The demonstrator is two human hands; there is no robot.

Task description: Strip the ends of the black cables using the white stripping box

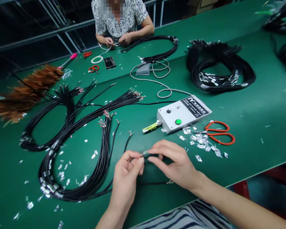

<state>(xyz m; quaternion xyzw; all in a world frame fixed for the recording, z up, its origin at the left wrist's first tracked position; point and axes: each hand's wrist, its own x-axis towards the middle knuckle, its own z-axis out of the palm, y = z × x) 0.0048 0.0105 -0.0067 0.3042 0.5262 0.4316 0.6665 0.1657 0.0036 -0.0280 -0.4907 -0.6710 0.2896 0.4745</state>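
My left hand pinches the end of a black cable, and thin stripped wires stick out between its thumb and fingers. Just to the right, my right hand has its thumb and index finger apart beside the wire tips; nothing can be made out between them. Beyond my hands stands a white box with a green button and a yellow-green clip at its left side. A large bundle of black cables curves across the table at the left, its stripped ends pointing up.
Red-handled scissors lie by foil scraps right of the box. Coiled cables rest at the back right. A feather duster is at the far left. Across the green table, a person handles thin wires.
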